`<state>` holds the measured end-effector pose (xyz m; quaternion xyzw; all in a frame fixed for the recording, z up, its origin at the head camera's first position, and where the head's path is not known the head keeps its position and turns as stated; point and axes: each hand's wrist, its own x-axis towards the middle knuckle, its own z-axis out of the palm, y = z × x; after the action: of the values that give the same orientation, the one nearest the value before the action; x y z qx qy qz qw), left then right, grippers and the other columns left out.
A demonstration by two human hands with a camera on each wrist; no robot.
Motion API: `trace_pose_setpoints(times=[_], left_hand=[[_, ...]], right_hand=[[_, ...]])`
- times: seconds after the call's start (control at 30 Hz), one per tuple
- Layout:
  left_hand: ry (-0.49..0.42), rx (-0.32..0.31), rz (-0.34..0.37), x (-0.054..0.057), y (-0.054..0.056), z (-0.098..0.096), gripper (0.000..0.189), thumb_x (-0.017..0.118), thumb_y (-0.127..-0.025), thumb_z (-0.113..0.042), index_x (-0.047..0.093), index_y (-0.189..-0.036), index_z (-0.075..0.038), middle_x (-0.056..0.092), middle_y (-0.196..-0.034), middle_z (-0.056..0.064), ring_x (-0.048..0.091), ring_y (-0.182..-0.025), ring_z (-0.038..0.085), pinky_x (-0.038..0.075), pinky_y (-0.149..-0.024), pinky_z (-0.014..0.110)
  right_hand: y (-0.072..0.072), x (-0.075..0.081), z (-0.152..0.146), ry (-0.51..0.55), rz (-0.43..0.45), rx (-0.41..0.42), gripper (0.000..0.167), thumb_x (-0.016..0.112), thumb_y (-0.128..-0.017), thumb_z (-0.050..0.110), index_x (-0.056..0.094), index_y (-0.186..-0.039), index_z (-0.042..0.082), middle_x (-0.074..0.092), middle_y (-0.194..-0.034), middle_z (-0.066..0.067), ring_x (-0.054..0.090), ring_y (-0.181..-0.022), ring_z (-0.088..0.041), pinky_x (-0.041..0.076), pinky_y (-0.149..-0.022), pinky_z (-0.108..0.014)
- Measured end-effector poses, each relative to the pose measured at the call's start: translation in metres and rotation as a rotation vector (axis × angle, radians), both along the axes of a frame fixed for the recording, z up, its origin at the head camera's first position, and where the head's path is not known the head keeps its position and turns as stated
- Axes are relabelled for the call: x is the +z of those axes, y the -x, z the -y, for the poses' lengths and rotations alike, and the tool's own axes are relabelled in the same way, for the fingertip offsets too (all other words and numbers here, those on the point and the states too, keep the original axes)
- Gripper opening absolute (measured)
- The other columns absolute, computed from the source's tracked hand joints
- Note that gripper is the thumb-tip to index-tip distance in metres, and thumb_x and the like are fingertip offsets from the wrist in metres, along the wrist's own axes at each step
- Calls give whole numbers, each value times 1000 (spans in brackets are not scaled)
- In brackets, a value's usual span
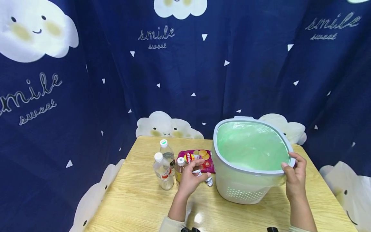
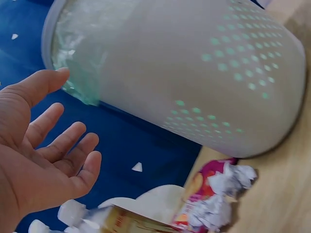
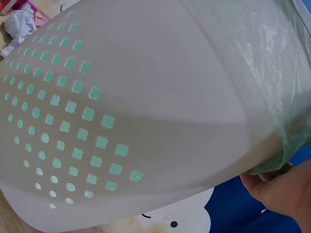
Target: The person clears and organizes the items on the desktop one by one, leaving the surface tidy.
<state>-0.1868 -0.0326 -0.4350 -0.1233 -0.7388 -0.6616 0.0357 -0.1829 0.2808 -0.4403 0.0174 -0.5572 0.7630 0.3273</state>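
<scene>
A white trash bin (image 1: 242, 188) stands tilted on the table, its pale rim (image 1: 215, 141) facing up. Inside it is a green plastic bag (image 1: 252, 145), whose edge (image 3: 277, 87) folds down over the outside. My right hand (image 1: 296, 177) grips the rim at the right, with the thumb over the inner side and fingers around the outside. To the bin's left, my left hand (image 1: 189, 178) hovers with fingers loosely spread. It holds nothing and stands apart from the bin. In the left wrist view the palm (image 2: 39, 170) shows beside the bin's wall.
Left of the bin stand a clear bottle (image 1: 163, 172), another bottle with a dark label (image 1: 168, 154) and a small amber bottle (image 1: 180, 167). A purple chip bag (image 1: 208, 161) lies behind crumpled paper (image 2: 211, 213). A dark blue curtain (image 1: 179, 71) hangs behind the table (image 1: 124, 199).
</scene>
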Motion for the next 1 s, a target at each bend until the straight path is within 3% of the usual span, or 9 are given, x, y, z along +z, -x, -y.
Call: trace_pose_setpoints(times=[0.47,0.7,1.0], left_hand=[[-61,71,54,-35,0,-4,45,75,-73,-3,59,-115,0,57,-116,13,52,-102,32,42,-84,42],[-72,105,71,-55,4,-6,46,75,-72,-2,60,-116,-2,57,-114,8,52,-102,30,41,-83,38],[-123,146,89,-73,10,-10,47,75,-71,2,60,-115,-1,58,-114,9,50,-102,35,42,-85,44]], right_hand=[[-3,3,0,-14,48,-2,42,39,-84,-6,46,-122,9,40,-109,-14,47,-90,-16,45,-68,-14],[-4,2,0,-15,47,4,41,40,-84,-5,46,-122,9,40,-108,-14,48,-88,-16,45,-67,-14],[-3,4,3,12,46,-13,42,38,-84,-10,46,-121,9,40,-105,-16,47,-88,-18,45,-66,-14]])
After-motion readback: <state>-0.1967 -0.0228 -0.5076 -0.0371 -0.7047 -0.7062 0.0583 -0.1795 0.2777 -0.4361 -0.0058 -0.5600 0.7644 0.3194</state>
